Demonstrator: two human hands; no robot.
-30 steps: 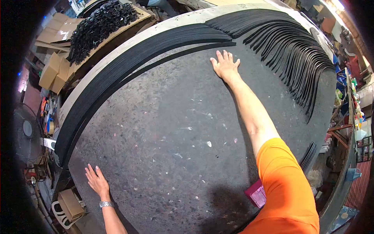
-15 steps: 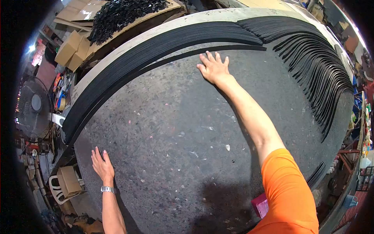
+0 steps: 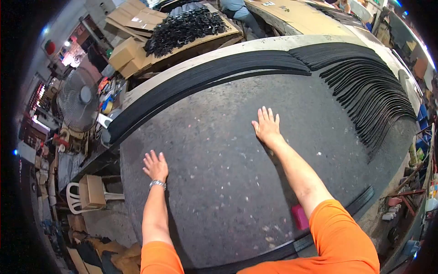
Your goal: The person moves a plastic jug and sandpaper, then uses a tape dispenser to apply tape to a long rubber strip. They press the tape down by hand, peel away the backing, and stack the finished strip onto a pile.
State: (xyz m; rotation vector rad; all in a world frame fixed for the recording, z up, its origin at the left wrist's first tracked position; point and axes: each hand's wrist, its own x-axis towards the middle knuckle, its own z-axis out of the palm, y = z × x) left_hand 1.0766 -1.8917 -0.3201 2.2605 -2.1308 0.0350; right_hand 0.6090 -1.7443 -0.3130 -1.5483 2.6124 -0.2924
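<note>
Fingers spread, my right hand point(image 3: 267, 127) is over the middle of the dark tabletop point(image 3: 214, 160), with nothing in it. My left hand point(image 3: 156, 166), a metal watch on its wrist, is likewise open and empty near the table's left side. Beyond both hands a long stack of black strips point(image 3: 205, 68) curves along the far edge. One black strip point(image 3: 255, 72) lies along the stack's near side, with a thin gap toward its right part. At the right, more black strips point(image 3: 369, 86) lie fanned out, their ends hanging in loose curves toward the middle.
A pink box point(image 3: 299, 217) and dark strips point(image 3: 360, 201) are near my right elbow. Past the far edge, a pile of small black pieces point(image 3: 187, 29) sits beside cardboard boxes point(image 3: 127, 57). A fan point(image 3: 77, 98) and a white chair point(image 3: 75, 198) stand left. A person point(image 3: 242, 13) is at the back.
My right hand has drawn back from the single strip, which now lies closer to the stack. My left hand has shifted forward and right in view. The camera has tilted up, showing more background.
</note>
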